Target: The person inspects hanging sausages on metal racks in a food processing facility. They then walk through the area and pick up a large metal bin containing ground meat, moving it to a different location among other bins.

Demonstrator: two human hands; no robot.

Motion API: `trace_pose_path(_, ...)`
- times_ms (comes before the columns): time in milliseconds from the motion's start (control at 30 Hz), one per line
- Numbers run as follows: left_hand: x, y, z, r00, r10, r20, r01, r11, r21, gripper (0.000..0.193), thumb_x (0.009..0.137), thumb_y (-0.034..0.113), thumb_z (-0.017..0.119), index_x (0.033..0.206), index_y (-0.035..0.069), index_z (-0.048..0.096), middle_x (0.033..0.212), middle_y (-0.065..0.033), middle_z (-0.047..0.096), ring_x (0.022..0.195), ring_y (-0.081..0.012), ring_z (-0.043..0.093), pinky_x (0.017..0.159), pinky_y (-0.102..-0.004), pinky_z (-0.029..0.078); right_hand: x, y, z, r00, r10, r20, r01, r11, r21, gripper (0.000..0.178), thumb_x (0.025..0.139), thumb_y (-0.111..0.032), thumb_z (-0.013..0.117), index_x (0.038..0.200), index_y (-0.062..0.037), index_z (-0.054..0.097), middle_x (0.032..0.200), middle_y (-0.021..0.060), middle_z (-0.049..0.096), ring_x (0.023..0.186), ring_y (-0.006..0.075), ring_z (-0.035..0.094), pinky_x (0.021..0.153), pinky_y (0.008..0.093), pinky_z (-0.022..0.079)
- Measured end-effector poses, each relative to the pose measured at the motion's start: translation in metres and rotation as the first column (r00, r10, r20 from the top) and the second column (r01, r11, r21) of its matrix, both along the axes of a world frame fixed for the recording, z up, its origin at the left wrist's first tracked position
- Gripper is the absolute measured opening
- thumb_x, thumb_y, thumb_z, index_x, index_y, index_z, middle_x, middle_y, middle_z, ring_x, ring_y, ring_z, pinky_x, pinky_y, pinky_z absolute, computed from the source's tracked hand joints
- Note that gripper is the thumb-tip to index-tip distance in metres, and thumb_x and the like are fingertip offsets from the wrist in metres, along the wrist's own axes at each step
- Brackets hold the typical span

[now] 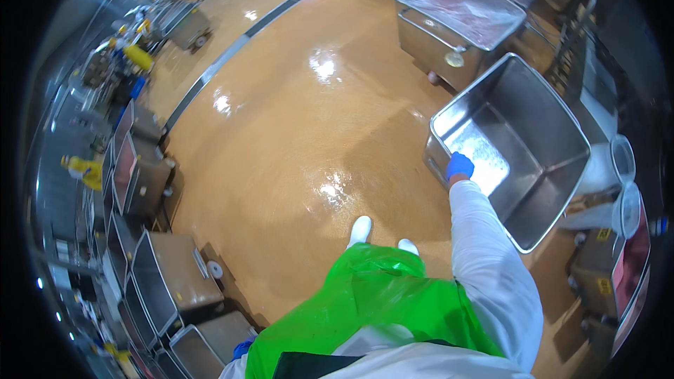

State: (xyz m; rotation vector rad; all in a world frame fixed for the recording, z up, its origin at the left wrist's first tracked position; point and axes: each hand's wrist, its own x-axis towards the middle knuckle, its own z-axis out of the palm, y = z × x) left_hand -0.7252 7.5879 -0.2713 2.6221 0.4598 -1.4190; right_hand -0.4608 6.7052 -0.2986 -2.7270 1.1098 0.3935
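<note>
My right hand (460,165), in a blue glove, is closed over the near left rim of a large stainless steel tub cart (516,109). Nothing shows inside the cart, and light glares off its inner wall. Low at my left side, only a bit of my blue-gloved left hand (243,348) appears past the green apron (393,295); its fingers are hidden. Near that hand stands a metal tub cart (217,340).
Behind the steel cart, another tub cart (439,45) is covered with clear plastic. White buckets (622,158) and a tub with reddish contents (635,267) stand on the right. Wheeled metal carts (175,274) line the left. A drain strip (242,42) crosses the wet tan floor (281,133).
</note>
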Motion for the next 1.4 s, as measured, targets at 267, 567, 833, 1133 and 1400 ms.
trace_pose_path(267,0.383,0.065,0.047,0.693,-0.444,0.568,0.410,0.891,0.195,0.037,0.093,0.030,0.049,0.108,-0.002,0.061,0.109,-0.0226,0.064,0.099,-0.0360,0.062,0.088,-0.0443,0.048,-0.019,0.030,-0.005,1.000,0.005,-0.023,-0.005,1.000,-0.007,0.021,0.086,-0.012,0.054,0.103,-0.0139,0.066,0.104,0.0122,0.067,0.099,0.0298,0.065,0.083,0.0405,0.053)
trace_pose_path(567,0.491,-0.239,0.144,0.799,-0.086,0.595,0.530,0.567,-0.631,0.043,0.094,0.016,0.055,0.134,0.000,0.047,0.122,-0.0149,0.060,0.116,-0.0209,0.055,0.099,-0.0300,0.042,-0.167,0.127,-0.006,0.989,0.070,-0.128,-0.083,0.992,-0.100,0.016,0.086,-0.012,0.056,0.097,-0.0134,0.067,0.097,0.0107,0.067,0.092,0.0285,0.066,0.077,0.0399,0.054)
trace_pose_path(833,0.404,-0.254,0.098,0.795,-0.479,0.371,0.596,0.508,-0.622,0.048,0.093,0.026,0.058,0.133,0.003,0.048,0.124,-0.0146,0.060,0.115,-0.0213,0.057,0.099,-0.0318,0.043,-0.369,0.225,-0.005,0.968,-0.056,-0.246,0.045,0.998,-0.052,0.017,0.084,-0.014,0.057,0.098,-0.0130,0.067,0.100,0.0117,0.066,0.096,0.0285,0.065,0.080,0.0412,0.054)
trace_pose_path(1133,0.394,-0.278,0.078,0.630,-0.635,0.447,0.765,0.409,-0.497,0.049,0.092,0.034,0.056,0.130,0.003,0.052,0.125,-0.0168,0.059,0.118,-0.0260,0.055,0.101,-0.0344,0.041,-0.527,0.309,0.039,0.851,-0.477,-0.219,0.525,0.769,0.363,0.050,0.080,-0.037,0.066,0.122,-0.0091,0.059,0.126,0.0169,0.057,0.113,0.0335,0.056,0.098,0.0408,0.045)
trace_pose_path(1400,0.437,-0.460,0.041,0.364,-0.830,0.423,0.817,0.067,-0.572,0.047,0.092,0.028,0.058,0.129,0.000,0.053,0.124,-0.0182,0.059,0.115,-0.0250,0.057,0.099,-0.0332,0.043,-0.372,0.401,0.005,0.498,-0.833,0.243,0.612,0.536,0.582,0.081,0.072,-0.049,0.073,0.136,-0.0085,0.045,0.127,0.0184,0.056,0.115,0.0367,0.055,0.098,0.0425,0.044)
